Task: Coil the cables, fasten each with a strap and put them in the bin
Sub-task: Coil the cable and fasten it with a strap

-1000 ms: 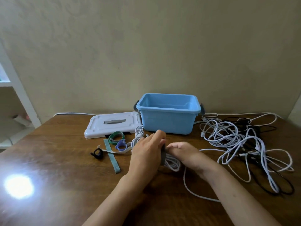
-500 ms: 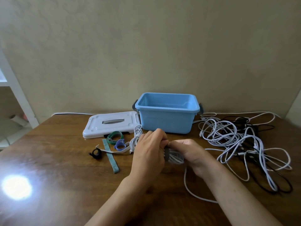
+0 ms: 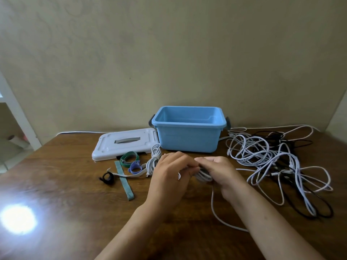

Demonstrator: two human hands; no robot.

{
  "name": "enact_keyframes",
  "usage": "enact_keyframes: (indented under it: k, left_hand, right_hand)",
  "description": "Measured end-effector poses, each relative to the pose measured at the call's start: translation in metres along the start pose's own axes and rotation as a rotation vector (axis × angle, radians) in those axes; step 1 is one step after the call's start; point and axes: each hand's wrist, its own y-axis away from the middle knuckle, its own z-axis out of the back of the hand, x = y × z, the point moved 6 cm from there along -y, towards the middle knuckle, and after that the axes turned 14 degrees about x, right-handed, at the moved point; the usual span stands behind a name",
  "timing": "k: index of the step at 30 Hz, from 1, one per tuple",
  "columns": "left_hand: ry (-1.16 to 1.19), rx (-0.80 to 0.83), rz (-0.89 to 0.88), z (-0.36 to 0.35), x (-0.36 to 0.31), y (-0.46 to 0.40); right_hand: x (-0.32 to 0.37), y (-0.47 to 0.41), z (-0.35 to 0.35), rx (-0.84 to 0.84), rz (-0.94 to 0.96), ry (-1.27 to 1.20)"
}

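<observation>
Both hands meet over the wooden table (image 3: 56, 194) in front of the open blue bin (image 3: 188, 136). My left hand (image 3: 170, 175) and my right hand (image 3: 222, 172) grip a coiled white cable (image 3: 203, 176) between them; most of the coil is hidden by the fingers. A loose tail of that cable (image 3: 216, 211) trails toward me. A strapped white cable bundle (image 3: 155, 159) lies just left of my left hand. Loose straps lie to the left: green (image 3: 129, 156), purple (image 3: 134, 167), teal (image 3: 124, 180), black (image 3: 107, 178).
A tangle of white and black cables (image 3: 277, 166) covers the table's right side. The bin's white lid (image 3: 125, 143) lies flat left of the bin. A bright glare spot (image 3: 17, 219) sits at the near left. A wall stands right behind the table.
The coil has shifted slightly right and is now more covered by my right hand. The dark strap seen at the coil earlier is hidden by my fingers.
</observation>
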Motion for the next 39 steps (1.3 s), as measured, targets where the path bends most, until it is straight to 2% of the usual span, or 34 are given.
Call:
enact_keyframes:
  k: [9,16,23,29,34,39]
  left_hand:
    - [0.044,0.086,-0.053,-0.003,0.006,0.002]
    - [-0.033,0.154,-0.098,-0.007,0.006,0.005]
    - [-0.008,0.186,-0.099,-0.005,0.006,0.004]
    - [0.232,0.189,0.03,0.002,0.01,-0.001]
    - [0.175,0.203,0.025,0.003,0.015,0.0]
    - [-0.015,0.217,-0.058,0.002,0.013,0.001]
  right_hand:
    - [-0.009,-0.01,0.013,-0.04,-0.041,-0.03]
    - [-0.013,-0.01,0.012,0.008,-0.1,-0.111]
    - [-0.008,-0.006,0.012,0.017,-0.069,-0.145]
    - [-0.004,-0.002,0.01,0.069,-0.068,-0.051]
    - [-0.002,0.0,0.005,0.081,-0.07,-0.005]
    - [0.001,0.0,0.005,0.083,-0.024,0.04]
